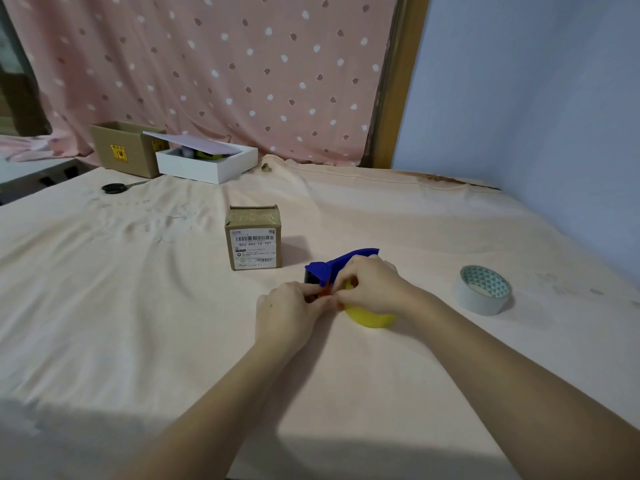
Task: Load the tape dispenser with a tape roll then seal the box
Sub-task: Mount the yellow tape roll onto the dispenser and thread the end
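A blue tape dispenser [341, 263] lies on the pink cloth at the centre, its toothed end pointing left. A yellow tape roll [370, 317] sits in it, mostly hidden under my right hand [372, 284], whose fingers curl over the roll and dispenser. My left hand [289, 311] pinches at a small orange part near the dispenser's mouth, fingertips meeting the right hand's. A small brown cardboard box [254, 237] with a shipping label stands upright just behind and left of the dispenser.
A white tape roll [485, 289] with a patterned core lies to the right. Black scissors [119, 187], an open brown carton [124, 148] and a white box [207, 161] with a loose lid stand at the back left. A blue wall [536, 98] borders the right.
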`<act>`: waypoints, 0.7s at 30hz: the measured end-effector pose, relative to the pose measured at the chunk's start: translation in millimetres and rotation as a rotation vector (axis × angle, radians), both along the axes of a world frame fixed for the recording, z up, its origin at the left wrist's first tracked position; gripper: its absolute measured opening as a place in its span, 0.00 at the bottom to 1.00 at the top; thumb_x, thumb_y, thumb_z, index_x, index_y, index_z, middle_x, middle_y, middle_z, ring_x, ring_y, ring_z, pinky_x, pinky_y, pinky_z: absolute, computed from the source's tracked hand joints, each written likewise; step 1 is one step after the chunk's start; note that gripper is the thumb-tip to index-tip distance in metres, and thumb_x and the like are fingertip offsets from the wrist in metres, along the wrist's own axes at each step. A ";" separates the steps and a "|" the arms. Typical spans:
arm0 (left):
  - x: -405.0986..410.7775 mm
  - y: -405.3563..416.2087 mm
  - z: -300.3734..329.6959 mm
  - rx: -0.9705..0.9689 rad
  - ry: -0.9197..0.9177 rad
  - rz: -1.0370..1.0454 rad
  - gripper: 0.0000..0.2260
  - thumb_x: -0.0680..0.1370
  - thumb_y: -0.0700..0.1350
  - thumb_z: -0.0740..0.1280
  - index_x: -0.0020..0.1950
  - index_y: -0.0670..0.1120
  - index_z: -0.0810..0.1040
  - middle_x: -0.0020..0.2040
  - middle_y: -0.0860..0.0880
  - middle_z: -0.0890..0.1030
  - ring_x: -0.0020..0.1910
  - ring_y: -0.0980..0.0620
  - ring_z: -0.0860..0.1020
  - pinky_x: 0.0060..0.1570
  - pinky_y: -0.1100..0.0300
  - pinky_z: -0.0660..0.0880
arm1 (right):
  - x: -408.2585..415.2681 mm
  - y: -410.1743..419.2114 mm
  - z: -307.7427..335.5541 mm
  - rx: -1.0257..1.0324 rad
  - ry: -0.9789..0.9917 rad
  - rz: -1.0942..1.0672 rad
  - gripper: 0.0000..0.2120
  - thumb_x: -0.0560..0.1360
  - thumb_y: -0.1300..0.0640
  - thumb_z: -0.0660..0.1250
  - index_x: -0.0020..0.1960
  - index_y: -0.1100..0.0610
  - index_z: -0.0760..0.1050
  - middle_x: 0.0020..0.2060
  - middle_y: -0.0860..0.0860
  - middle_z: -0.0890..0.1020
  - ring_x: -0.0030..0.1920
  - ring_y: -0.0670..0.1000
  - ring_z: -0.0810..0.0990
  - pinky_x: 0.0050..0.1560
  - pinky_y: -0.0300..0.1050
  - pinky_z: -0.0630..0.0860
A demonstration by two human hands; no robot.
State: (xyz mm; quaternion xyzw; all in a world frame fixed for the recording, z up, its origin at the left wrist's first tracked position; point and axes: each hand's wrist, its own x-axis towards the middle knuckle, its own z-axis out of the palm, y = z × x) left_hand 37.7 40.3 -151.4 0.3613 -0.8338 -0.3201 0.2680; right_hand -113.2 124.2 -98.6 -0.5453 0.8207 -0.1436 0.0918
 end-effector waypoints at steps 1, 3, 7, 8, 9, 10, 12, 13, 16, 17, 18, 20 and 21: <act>-1.1 -0.8 1.3 0.021 0.009 0.008 0.08 0.74 0.63 0.72 0.48 0.63 0.87 0.42 0.56 0.86 0.44 0.53 0.81 0.52 0.51 0.75 | -0.2 -0.9 -0.1 -0.001 -0.006 -0.007 0.04 0.72 0.44 0.72 0.38 0.39 0.82 0.47 0.43 0.81 0.59 0.53 0.73 0.61 0.53 0.69; -3.8 -3.5 2.4 0.069 0.023 0.021 0.06 0.74 0.60 0.73 0.47 0.62 0.87 0.44 0.59 0.87 0.45 0.56 0.81 0.52 0.54 0.74 | -0.9 -2.1 -0.7 -0.001 -0.014 -0.022 0.06 0.72 0.43 0.71 0.37 0.37 0.80 0.48 0.43 0.81 0.59 0.52 0.72 0.59 0.51 0.69; -8.0 -8.2 2.1 0.143 0.024 0.041 0.04 0.74 0.58 0.73 0.40 0.63 0.85 0.41 0.60 0.85 0.44 0.57 0.81 0.48 0.56 0.73 | -1.1 -2.3 -0.8 -0.007 -0.010 -0.026 0.03 0.75 0.46 0.71 0.43 0.40 0.82 0.48 0.42 0.81 0.57 0.52 0.70 0.57 0.49 0.65; -8.8 -9.0 1.5 0.151 0.028 0.044 0.04 0.74 0.59 0.73 0.40 0.62 0.85 0.40 0.60 0.85 0.44 0.57 0.81 0.47 0.56 0.73 | -0.9 -2.2 -0.5 -0.012 -0.009 -0.027 0.03 0.75 0.46 0.71 0.44 0.41 0.83 0.47 0.42 0.80 0.57 0.52 0.70 0.57 0.49 0.65; -9.3 -9.5 1.1 0.158 0.037 0.047 0.04 0.73 0.58 0.74 0.40 0.61 0.86 0.40 0.60 0.85 0.43 0.57 0.81 0.44 0.57 0.73 | -0.6 -2.1 -0.3 -0.014 -0.008 -0.027 0.02 0.75 0.46 0.71 0.45 0.41 0.83 0.46 0.42 0.79 0.57 0.52 0.70 0.57 0.49 0.64; -9.9 -10.1 0.7 0.165 0.047 0.050 0.04 0.73 0.58 0.74 0.41 0.60 0.87 0.39 0.59 0.85 0.42 0.56 0.81 0.42 0.57 0.72 | -0.4 -1.9 -0.1 -0.013 -0.010 -0.029 0.02 0.75 0.46 0.71 0.46 0.42 0.83 0.46 0.42 0.79 0.57 0.52 0.70 0.57 0.49 0.64; -10.8 -11.2 -0.5 0.150 0.055 0.058 0.04 0.73 0.57 0.74 0.40 0.59 0.87 0.40 0.58 0.84 0.42 0.56 0.80 0.39 0.57 0.70 | 0.2 -1.6 0.2 -0.005 -0.018 -0.032 0.02 0.74 0.46 0.72 0.47 0.43 0.81 0.45 0.42 0.78 0.57 0.52 0.70 0.56 0.49 0.64; -11.1 -11.4 -0.6 0.130 0.056 0.066 0.04 0.73 0.57 0.74 0.40 0.59 0.87 0.43 0.58 0.82 0.44 0.56 0.79 0.41 0.57 0.71 | 0.4 -1.7 0.6 -0.002 -0.020 -0.033 0.03 0.74 0.46 0.72 0.47 0.43 0.81 0.46 0.43 0.79 0.57 0.52 0.70 0.57 0.49 0.64; -11.1 -11.5 0.8 0.096 0.072 0.075 0.03 0.73 0.56 0.74 0.41 0.60 0.86 0.52 0.57 0.76 0.51 0.56 0.76 0.51 0.53 0.74 | 1.5 -2.2 2.1 -0.002 -0.025 -0.035 0.06 0.75 0.47 0.72 0.51 0.44 0.82 0.50 0.46 0.81 0.57 0.52 0.70 0.58 0.50 0.65; -10.7 -10.9 1.1 0.087 0.077 0.064 0.04 0.74 0.55 0.74 0.40 0.60 0.85 0.51 0.58 0.77 0.50 0.54 0.77 0.50 0.53 0.74 | 2.2 -2.2 2.6 -0.001 -0.027 -0.030 0.06 0.75 0.48 0.71 0.51 0.45 0.83 0.50 0.47 0.81 0.57 0.52 0.70 0.58 0.50 0.65; -10.4 -9.6 1.9 0.080 0.078 0.057 0.04 0.75 0.54 0.73 0.39 0.59 0.84 0.48 0.58 0.79 0.49 0.53 0.78 0.48 0.53 0.74 | 3.0 -1.8 3.0 0.002 -0.029 -0.022 0.06 0.75 0.49 0.71 0.51 0.45 0.83 0.50 0.47 0.81 0.57 0.53 0.70 0.59 0.51 0.65; -10.4 -7.7 2.4 0.071 0.078 0.061 0.05 0.76 0.51 0.72 0.40 0.57 0.84 0.42 0.58 0.80 0.45 0.52 0.79 0.45 0.55 0.73 | 3.5 -1.1 3.3 0.012 -0.032 -0.007 0.07 0.75 0.51 0.71 0.52 0.46 0.83 0.50 0.48 0.81 0.57 0.53 0.70 0.61 0.52 0.66; -9.9 -7.0 2.3 0.066 0.073 0.068 0.05 0.77 0.51 0.72 0.41 0.56 0.84 0.41 0.57 0.80 0.45 0.52 0.79 0.45 0.55 0.73 | 3.9 -0.7 3.5 0.018 -0.033 -0.002 0.07 0.74 0.51 0.70 0.52 0.46 0.83 0.51 0.49 0.82 0.57 0.53 0.70 0.62 0.52 0.66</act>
